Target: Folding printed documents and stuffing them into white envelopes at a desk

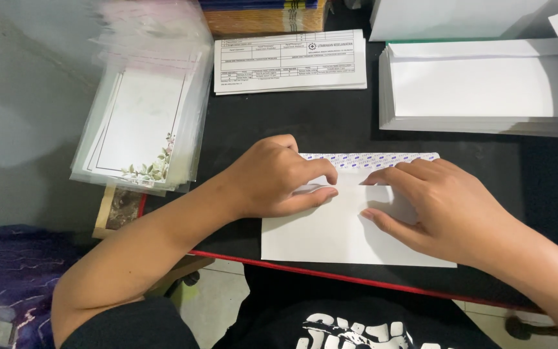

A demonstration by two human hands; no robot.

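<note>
A white envelope [337,236] lies flat near the front edge of the black surface [292,129], its flap open and a patterned adhesive strip [369,159] showing along the top. The left hand [272,178] rests on the envelope's upper left part, fingers [321,173] curled and pinched lightly at the flap fold. The right hand [434,207] lies on the right part, fingers [389,178] spread flat and pressing down, gripping nothing. Behind, a stack of white envelopes [479,87] sits at the right, a printed form pad [290,61] in the middle, and a pile of clear-sleeved floral cards [140,123] at the left.
</note>
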